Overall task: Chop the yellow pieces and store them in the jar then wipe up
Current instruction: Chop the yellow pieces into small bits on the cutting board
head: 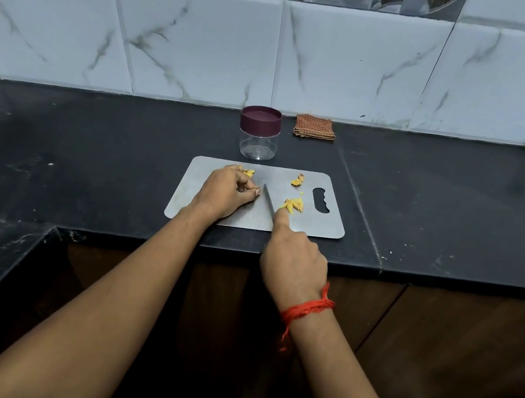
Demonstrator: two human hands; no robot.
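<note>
While on the board — yellow pieces beside knife, at right hand

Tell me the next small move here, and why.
Probably bring the knife in the right hand down on the yellow pieces by the left hand: its blade sits between two piles, and the jar is still lidded and empty.
</note>
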